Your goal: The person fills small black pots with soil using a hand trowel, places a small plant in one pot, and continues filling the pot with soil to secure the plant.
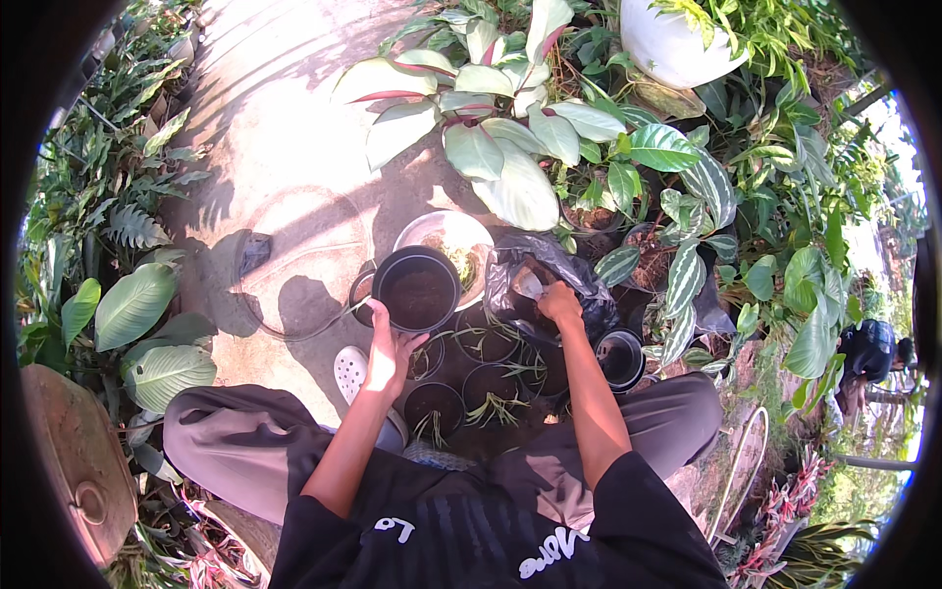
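My left hand (390, 353) holds a black plastic nursery pot (416, 291) with dark soil inside, its fingers at the near rim. My right hand (561, 303) grips a small scoop (527, 283), whose pale blade is in the soil of a black plastic bag (508, 258). A white bowl (480, 254) with plant cuttings stands behind the held pot, partly hidden by it. Between my arms several black pots of soil (433, 405) hold small, narrow-leaved seedlings (497, 407). Right of the bag stands a stack of black pots (620, 357).
Large-leaved potted plants (508, 140) crowd the far side and right. A white planter (673, 44) stands at the top right. A wire hoop (254, 309) lies on the concrete path (294, 125). Another person (872, 353) bends at the far right, and a brown container (81, 456) is at left.
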A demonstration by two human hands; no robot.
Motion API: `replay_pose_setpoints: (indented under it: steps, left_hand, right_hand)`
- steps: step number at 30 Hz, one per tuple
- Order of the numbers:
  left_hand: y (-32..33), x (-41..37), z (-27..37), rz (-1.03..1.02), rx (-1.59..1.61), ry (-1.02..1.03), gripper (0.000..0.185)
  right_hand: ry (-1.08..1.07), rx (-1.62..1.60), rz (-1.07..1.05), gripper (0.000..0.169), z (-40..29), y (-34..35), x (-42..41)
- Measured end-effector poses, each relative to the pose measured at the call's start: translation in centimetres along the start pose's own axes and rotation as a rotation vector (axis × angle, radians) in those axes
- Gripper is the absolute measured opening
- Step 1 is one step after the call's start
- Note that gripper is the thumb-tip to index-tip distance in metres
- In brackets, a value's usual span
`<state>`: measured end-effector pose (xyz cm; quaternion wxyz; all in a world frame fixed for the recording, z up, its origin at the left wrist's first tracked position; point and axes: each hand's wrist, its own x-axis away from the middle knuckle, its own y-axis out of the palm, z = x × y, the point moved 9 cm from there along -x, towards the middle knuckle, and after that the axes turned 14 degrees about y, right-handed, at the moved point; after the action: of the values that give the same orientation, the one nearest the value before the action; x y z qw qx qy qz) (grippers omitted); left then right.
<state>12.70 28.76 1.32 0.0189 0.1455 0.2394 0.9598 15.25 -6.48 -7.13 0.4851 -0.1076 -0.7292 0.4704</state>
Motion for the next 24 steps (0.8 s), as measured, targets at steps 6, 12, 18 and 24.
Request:
replay_pose_setpoints:
  steps: [6, 12, 18, 24]
  left_hand:
    - [0.0, 0.0, -0.4, -0.002, 0.007, -0.013, 0.099]
    - [0.4, 0.0, -0.6, -0.016, -0.006, -0.024, 0.102]
    - [0.8, 0.0, -0.7, -0.008, -0.030, -0.032, 0.105]
    - [1.1, -0.1, -0.6, -0.012, -0.023, -0.020, 0.106]
  right_hand:
    - [0.177, 0.062, -0.065, 0.046, 4.0, 1.0, -1.9]
    - [0.137, 0.162, -0.074, 0.048, 3.6, -2.5, -0.5]
    - [0.217, 0.052, 0.223, 0.037, 5.3, -6.1, 0.4]
    - [0.194, 0.166, 0.349, 0.037, 7.6, -4.0, -2.4]
